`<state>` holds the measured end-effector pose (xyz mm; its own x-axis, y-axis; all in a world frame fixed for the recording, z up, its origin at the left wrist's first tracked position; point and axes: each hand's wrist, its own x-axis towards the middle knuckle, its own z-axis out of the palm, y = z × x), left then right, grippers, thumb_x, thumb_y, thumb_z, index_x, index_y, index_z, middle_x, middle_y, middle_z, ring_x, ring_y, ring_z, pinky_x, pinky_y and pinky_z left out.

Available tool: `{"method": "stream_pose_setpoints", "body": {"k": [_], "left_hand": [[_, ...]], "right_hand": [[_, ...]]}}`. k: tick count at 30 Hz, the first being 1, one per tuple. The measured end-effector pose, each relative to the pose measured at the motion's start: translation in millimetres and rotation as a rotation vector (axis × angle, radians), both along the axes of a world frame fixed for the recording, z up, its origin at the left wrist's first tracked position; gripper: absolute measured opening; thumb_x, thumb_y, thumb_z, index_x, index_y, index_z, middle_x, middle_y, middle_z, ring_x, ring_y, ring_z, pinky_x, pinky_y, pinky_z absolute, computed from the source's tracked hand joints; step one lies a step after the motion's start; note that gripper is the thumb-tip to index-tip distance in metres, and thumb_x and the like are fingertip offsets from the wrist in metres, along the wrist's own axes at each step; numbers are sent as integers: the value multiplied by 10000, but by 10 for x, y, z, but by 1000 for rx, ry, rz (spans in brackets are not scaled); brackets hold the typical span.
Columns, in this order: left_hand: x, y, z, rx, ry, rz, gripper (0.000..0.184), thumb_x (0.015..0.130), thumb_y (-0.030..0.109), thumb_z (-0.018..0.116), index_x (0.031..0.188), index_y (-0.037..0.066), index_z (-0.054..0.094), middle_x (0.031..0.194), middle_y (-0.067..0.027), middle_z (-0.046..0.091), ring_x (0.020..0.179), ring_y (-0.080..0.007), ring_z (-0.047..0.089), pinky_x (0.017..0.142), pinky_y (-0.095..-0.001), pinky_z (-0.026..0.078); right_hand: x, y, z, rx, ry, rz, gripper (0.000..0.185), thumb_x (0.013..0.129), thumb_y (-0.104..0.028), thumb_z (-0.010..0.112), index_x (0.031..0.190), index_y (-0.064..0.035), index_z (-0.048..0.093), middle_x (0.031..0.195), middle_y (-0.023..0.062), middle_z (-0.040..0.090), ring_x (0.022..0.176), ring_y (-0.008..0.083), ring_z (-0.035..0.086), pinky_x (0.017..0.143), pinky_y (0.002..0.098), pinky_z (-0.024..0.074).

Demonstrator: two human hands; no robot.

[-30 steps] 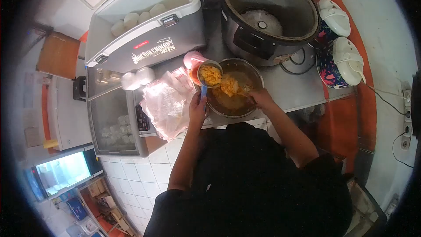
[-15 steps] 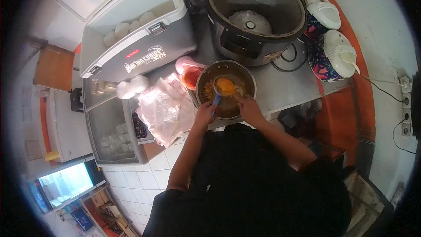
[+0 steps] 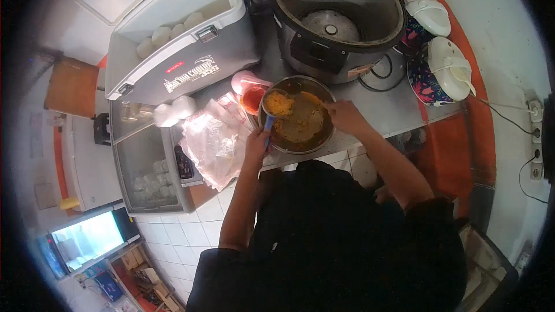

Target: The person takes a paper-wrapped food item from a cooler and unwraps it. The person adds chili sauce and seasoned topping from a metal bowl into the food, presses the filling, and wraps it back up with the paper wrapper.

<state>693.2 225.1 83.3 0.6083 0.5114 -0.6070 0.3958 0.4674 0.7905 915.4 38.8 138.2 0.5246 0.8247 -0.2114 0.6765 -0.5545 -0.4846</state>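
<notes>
My left hand (image 3: 256,145) is closed around the blue handle of a round scoop (image 3: 269,122). Crumbly orange-yellow food (image 3: 278,104) fills the scoop, which is over the left side of a round metal bowl (image 3: 298,149). At the bowl's right rim is my right hand (image 3: 348,118), its fingers pinched together. A thin utensil seems to reach from them into the bowl, but its kind is unclear. Loose bits of the same food cling to the bowl's inside. A cup of red sauce (image 3: 252,99) stands just left of the bowl.
A large open rice cooker (image 3: 315,58) stands behind the bowl. Left of it is an open grey cooler (image 3: 191,72) with white bundles inside. Plastic bags (image 3: 214,141) lie left of the bowl. Two patterned lidded pots (image 3: 428,81) sit by the right wall, near a power strip (image 3: 536,133).
The scoop has moved left and up within the bowl, carrying food. My right hand has moved right and up, from inside the near rim to the right rim.
</notes>
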Motion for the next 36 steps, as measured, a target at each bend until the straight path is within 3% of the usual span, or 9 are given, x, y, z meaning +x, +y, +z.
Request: {"method": "stream_pose_setpoints", "body": {"k": [1, 3, 5, 11, 15, 17, 23, 26, 36], "left_hand": [[-8, 41, 2, 87, -47, 3, 214, 909, 198, 545, 978, 1, 593, 699, -38, 562, 460, -101, 488, 395, -240, 356], [-16, 136, -151, 118, -135, 16, 229, 918, 194, 538, 1015, -6, 594, 718, -33, 567, 518, -101, 514, 452, -240, 391], [-4, 204, -184, 116, -214, 54, 233, 933, 169, 523, 1061, -10, 598, 755, -14, 568, 663, -95, 540, 606, -233, 431], [40, 239, -164, 101, -274, 101, 252, 928, 135, 519, 1115, -15, 594, 773, -5, 571, 669, -87, 510, 618, -226, 404], [10, 257, -221, 138, -285, 67, 268, 931, 136, 514, 1137, -15, 591, 781, -2, 574, 672, -84, 502, 619, -230, 404], [21, 222, -147, 140, -264, 89, 293, 935, 151, 513, 1165, -16, 586, 781, 0, 572, 683, -83, 500, 638, -231, 408], [1, 236, -163, 134, -241, 80, 348, 917, 171, 525, 1196, -30, 580, 878, -27, 609, 783, -116, 538, 736, -252, 419], [-51, 246, -193, 167, -262, 7, 378, 929, 177, 524, 1241, -33, 550, 938, -27, 615, 834, -114, 545, 784, -255, 423], [-59, 238, -285, 179, -311, -13, 372, 951, 125, 514, 1289, -31, 504, 832, -13, 588, 737, -93, 534, 688, -241, 443]], "right_hand": [[155, 88, -233, -29, -177, 160, 335, 851, -116, 526, 1162, -110, 650, 828, 202, 639, 757, 363, 621, 702, 430, 494], [360, 448, -716, -196, -34, 12, 367, 837, -82, 517, 1156, -183, 668, 801, 174, 650, 721, 319, 631, 706, 405, 503], [315, 701, -380, -86, 152, 155, 399, 820, -59, 522, 1146, -231, 676, 863, 134, 675, 777, 264, 640, 723, 389, 508], [286, 977, -622, -397, 267, 692, 398, 805, -48, 543, 1133, -225, 685, 979, 78, 689, 922, 242, 624, 763, 383, 501], [335, 749, -273, -438, 180, 749, 399, 800, -44, 536, 1120, -225, 691, 981, 92, 684, 934, 272, 625, 770, 389, 504], [332, 752, 65, -495, 123, 306, 407, 778, -31, 538, 1108, -213, 693, 1003, 114, 672, 920, 300, 630, 773, 413, 511], [135, 406, -748, -150, -164, 389, 206, 814, -75, 550, 952, 37, 654, 904, 227, 649, 850, 335, 657, 742, 438, 537], [-247, 199, -85, -505, 12, 305, 233, 774, -107, 550, 964, -83, 683, 925, 169, 650, 857, 351, 638, 756, 446, 524], [-100, 169, -220, -389, -58, 204, 198, 761, -116, 564, 921, -73, 673, 910, 187, 643, 871, 348, 636, 754, 473, 522]]}}
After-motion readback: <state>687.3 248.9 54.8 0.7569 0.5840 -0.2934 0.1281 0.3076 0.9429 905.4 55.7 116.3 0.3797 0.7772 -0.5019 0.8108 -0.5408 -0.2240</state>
